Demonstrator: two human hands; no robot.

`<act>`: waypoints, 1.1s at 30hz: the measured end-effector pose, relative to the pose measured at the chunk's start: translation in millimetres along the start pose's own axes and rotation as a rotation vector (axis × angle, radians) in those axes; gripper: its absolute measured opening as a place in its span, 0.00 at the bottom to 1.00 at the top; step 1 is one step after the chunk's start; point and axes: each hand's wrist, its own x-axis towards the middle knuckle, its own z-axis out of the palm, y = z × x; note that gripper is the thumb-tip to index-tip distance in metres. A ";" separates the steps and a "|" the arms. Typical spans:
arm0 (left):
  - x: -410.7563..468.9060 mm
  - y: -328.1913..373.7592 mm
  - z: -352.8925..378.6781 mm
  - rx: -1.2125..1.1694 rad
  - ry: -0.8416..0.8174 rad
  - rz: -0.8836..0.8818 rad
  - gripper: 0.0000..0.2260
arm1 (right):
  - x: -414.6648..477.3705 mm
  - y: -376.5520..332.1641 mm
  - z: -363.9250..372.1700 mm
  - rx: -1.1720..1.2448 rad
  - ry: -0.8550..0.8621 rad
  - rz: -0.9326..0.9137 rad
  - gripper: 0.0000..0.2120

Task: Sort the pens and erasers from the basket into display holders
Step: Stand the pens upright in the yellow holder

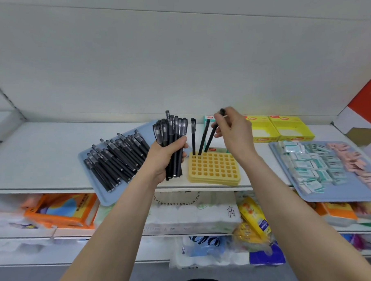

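Note:
A yellow grid pen holder (213,170) stands on the white shelf, with two black pens (193,138) upright in its back-left holes. My left hand (167,157) grips a bundle of black pens (172,138) upright, just left of the holder. My right hand (230,127) pinches the top of a third black pen (210,141), which leans with its tip in a back-row hole. More black pens (115,158) lie on a blue tray (90,172) to the left. Erasers (315,166) in green-white and pink wrappers fill another blue tray (331,195) at the right.
Two yellow display boxes (282,128) and a teal-white box (208,119) stand at the back of the shelf. Below the shelf edge sit tissue packs, an orange box (60,209) and yellow bags. A white back wall rises behind.

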 end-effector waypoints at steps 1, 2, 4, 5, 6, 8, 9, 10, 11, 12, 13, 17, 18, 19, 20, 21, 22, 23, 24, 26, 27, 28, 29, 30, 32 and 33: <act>0.3 0.7 -0.2 -0.002 0.001 -0.003 0.09 | -1.8 2.7 3.5 -0.004 -0.011 0.003 0.07; 0.8 1.0 -0.1 -0.004 0.000 -0.003 0.10 | -3.2 5.7 5.6 -0.006 -0.022 0.013 0.07; 1.4 0.2 0.3 -0.004 0.000 -0.001 0.11 | -6.5 10.6 7.1 -0.067 -0.058 0.001 0.06; 1.4 -0.3 0.5 0.002 -0.001 -0.002 0.11 | -8.3 13.4 7.8 -0.096 -0.076 -0.014 0.06; 1.1 -1.0 1.2 0.010 -0.004 -0.004 0.11 | -9.2 15.2 7.8 -0.106 -0.089 -0.019 0.05; 1.4 -2.8 3.1 0.026 -0.023 -0.004 0.10 | -6.4 15.0 6.3 -0.102 -0.122 -0.011 0.05; 1.0 -3.8 4.1 0.033 -0.037 -0.004 0.09 | -4.1 13.9 5.4 -0.104 -0.143 -0.002 0.06; 0.8 -4.2 5.2 0.037 -0.050 -0.002 0.08 | -1.7 11.2 3.9 -0.119 -0.157 0.003 0.07; 0.7 -4.3 6.4 0.041 -0.062 0.002 0.07 | 0.4 9.6 2.1 -0.136 -0.154 0.003 0.07; 0.6 -4.1 7.7 0.046 -0.070 0.005 0.07 | 1.8 7.2 -0.3 -0.163 -0.119 -0.007 0.08; 1.0 -3.7 9.2 0.055 -0.074 0.009 0.07 | 2.1 3.3 -3.4 -0.177 -0.054 -0.028 0.09; 3.6 -0.1 18.4 0.087 -0.095 0.033 0.05 | -4.6 -19.8 -11.9 -0.052 -0.030 -0.034 0.15; 4.5 1.4 22.1 0.088 -0.107 0.037 0.06 | -6.5 -23.6 -11.4 0.000 -0.143 0.022 0.17; 5.7 2.6 25.5 0.088 -0.120 0.043 0.06 | -8.2 -26.1 -10.7 0.063 -0.242 0.073 0.17; 6.8 3.6 28.7 0.083 -0.129 0.051 0.07 | -7.9 -26.3 -10.4 0.129 -0.289 0.107 0.15; 8.2 3.9 31.3 0.075 -0.128 0.056 0.08 | -5.9 -26.9 -11.6 0.201 -0.290 0.138 0.14; 9.7 4.1 33.0 0.075 -0.112 0.060 0.09 | -2.8 -27.1 -14.3 0.278 -0.255 0.169 0.11; 11.0 4.2 33.3 0.081 -0.083 0.060 0.09 | -0.2 -28.4 -18.5 0.357 -0.196 0.192 0.09; 12.4 4.3 32.6 0.084 -0.046 0.054 0.08 | 3.2 -29.0 -23.7 0.404 -0.115 0.195 0.06; 15.3 3.4 28.8 0.058 0.022 0.026 0.05 | 9.8 -27.3 -36.3 0.284 0.065 0.119 0.04; 16.6 3.3 26.4 0.034 0.047 0.019 0.05 | 12.4 -23.9 -40.8 0.162 0.128 0.066 0.05; 17.4 3.4 24.3 0.011 0.067 0.018 0.05 | 13.4 -19.0 -42.6 0.051 0.155 0.026 0.05; 18.4 3.1 22.2 -0.007 0.080 0.022 0.06 | 12.7 -14.2 -41.1 -0.028 0.150 0.005 0.05; 18.8 3.1 20.7 -0.019 0.082 0.030 0.07 | 10.7 -8.9 -37.0 -0.076 0.125 -0.004 0.06; 18.6 2.9 20.2 -0.027 0.073 0.044 0.08 | 3.9 1.1 -24.2 -0.119 0.061 -0.009 0.05; 18.1 3.3 20.5 -0.025 0.066 0.053 0.07 | 0.6 5.4 -17.9 -0.138 0.034 -0.014 0.05</act>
